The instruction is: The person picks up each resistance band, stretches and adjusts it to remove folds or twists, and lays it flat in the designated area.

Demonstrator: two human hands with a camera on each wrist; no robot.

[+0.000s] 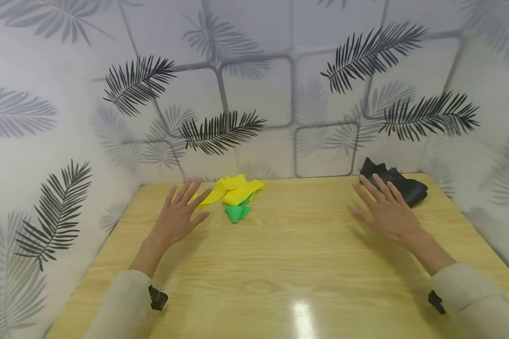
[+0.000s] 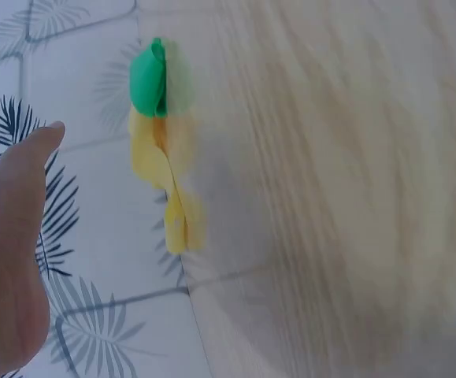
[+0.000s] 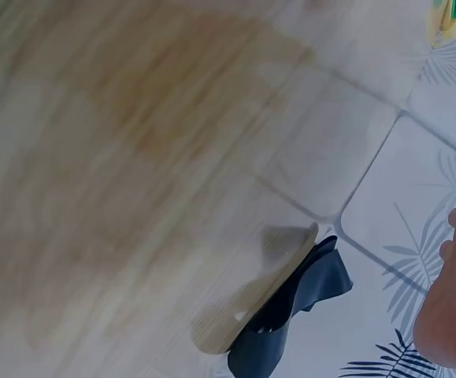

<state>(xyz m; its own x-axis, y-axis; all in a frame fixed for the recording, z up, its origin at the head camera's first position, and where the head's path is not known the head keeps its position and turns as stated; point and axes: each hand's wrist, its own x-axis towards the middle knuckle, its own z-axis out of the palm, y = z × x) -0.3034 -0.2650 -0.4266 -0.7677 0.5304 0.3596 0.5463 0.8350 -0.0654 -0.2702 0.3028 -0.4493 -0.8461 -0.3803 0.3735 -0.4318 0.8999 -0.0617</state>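
My left hand (image 1: 178, 217) is held over the back left of the table, fingers spread and holding nothing. Just beyond its fingertips lies a loose heap of flat yellow material (image 1: 239, 189), with a folded green piece (image 1: 236, 213) at its front. In the left wrist view the green piece (image 2: 148, 79) and the yellow strip (image 2: 150, 153) appear beside the thumb. My right hand (image 1: 388, 213), also with straight fingers, hovers at the back right. Behind it sits a folded black sheet (image 1: 407, 189) with a jagged edge, partly hidden by the fingers; its curled folds (image 3: 318, 279) show in the right wrist view.
The pale wooden table (image 1: 288, 263) has a glossy top that reflects light near the front. A wall (image 1: 258, 103) patterned with leaves and rounded rectangles stands right behind its back edge and along the sides. Black wrist cameras (image 1: 157, 298) are worn at both cuffs.
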